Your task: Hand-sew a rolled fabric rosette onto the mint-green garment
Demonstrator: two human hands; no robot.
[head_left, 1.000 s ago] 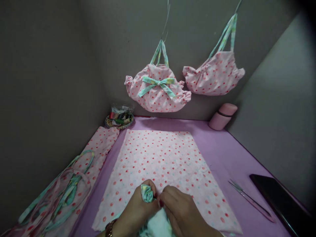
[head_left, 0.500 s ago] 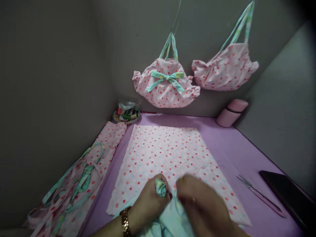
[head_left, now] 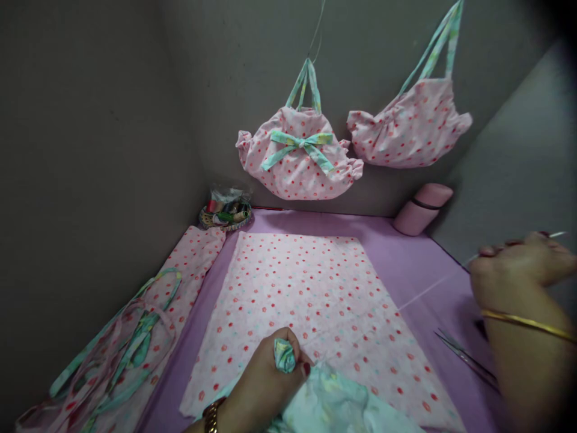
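My left hand [head_left: 277,370] is closed around mint green patterned fabric [head_left: 336,400], and a rolled end of it pokes up between thumb and fingers. The fabric spreads over the lower middle of the view. Far out to the right, my right hand [head_left: 518,264] is raised and pinches a thin shiny needle [head_left: 559,234], whose tip sticks out past the fingers. A pale thread [head_left: 426,291] runs taut from near the fabric to this hand. Under both lies a pink dotted cloth [head_left: 306,288] on the purple tabletop [head_left: 374,231].
Scissors [head_left: 466,358] lie below my right forearm. A pink bottle [head_left: 424,209] and a basket of thread spools [head_left: 225,216] stand at the back. Mint and pink strips [head_left: 135,343] rest on dotted cloth at left. Two dotted bags [head_left: 300,162] hang on the wall.
My right hand has moved from beside my left hand up and far to the right, drawing the thread out. My left hand keeps its grip on the fabric.
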